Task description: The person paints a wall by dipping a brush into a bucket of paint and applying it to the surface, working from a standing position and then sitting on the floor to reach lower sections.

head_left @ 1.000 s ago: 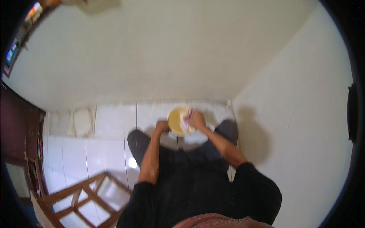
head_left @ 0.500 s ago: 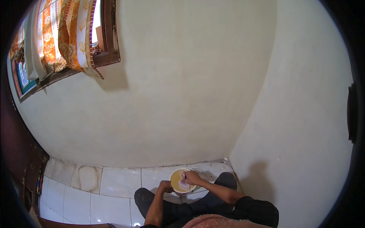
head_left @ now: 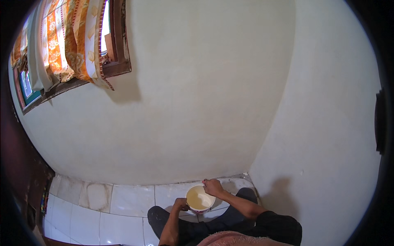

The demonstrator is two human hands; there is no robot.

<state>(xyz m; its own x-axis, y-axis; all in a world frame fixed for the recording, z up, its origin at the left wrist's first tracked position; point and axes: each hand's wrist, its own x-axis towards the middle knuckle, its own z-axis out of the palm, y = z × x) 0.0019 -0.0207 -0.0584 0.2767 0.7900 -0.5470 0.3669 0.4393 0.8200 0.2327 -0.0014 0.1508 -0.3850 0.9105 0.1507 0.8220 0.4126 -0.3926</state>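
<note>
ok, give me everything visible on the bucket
White, round, open bucket, plastic-looking, with dark reddish marking on its outer wall and pale-yellow contents inside. It appears upright on white floor tiles. The left hand touches its left side; grip unclear. The right hand is at the far-right rim; contact unclear.

Bare hands (head_left: pixel 213 187): two are showing, one left and one right.
Small reddish object (head_left: pixel 204 181): one is showing.
Bucket (head_left: pixel 200 211): one is standing.
Bent knees (head_left: pixel 156 213): two are showing.
Window (head_left: pixel 119 67): one is appearing.
Pale walls (head_left: pixel 197 110): two are rising.
Floor tiles (head_left: pixel 133 201): more than six are showing.
</note>
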